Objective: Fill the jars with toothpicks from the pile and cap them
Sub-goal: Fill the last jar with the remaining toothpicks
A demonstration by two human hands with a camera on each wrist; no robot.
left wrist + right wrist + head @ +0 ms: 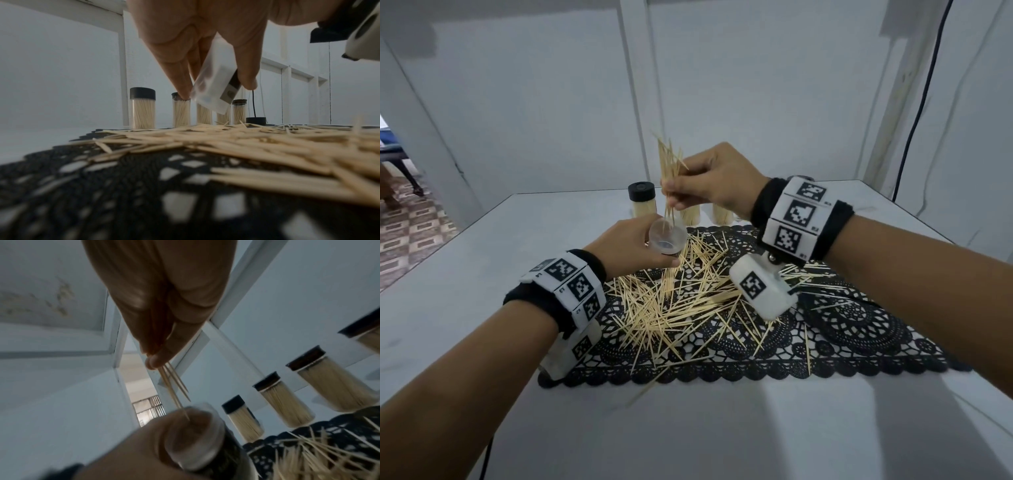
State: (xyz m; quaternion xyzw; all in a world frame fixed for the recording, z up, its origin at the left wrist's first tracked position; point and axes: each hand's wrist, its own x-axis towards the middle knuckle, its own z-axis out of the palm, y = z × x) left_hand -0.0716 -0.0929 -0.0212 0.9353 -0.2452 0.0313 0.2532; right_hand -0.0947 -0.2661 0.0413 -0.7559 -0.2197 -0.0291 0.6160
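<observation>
My left hand grips a clear empty jar above the toothpick pile, its mouth tilted toward me. In the left wrist view the jar hangs tilted between thumb and fingers. My right hand pinches a bunch of toothpicks just above the jar, their lower tips reaching into its mouth. The right wrist view shows those toothpicks dipping into the jar. The pile lies spread on a black lace mat.
Several filled jars with black caps stand in a row behind the mat; one capped jar shows in the head view. A loose black cap lies near them. White walls enclose the white table. A black cable runs down at right.
</observation>
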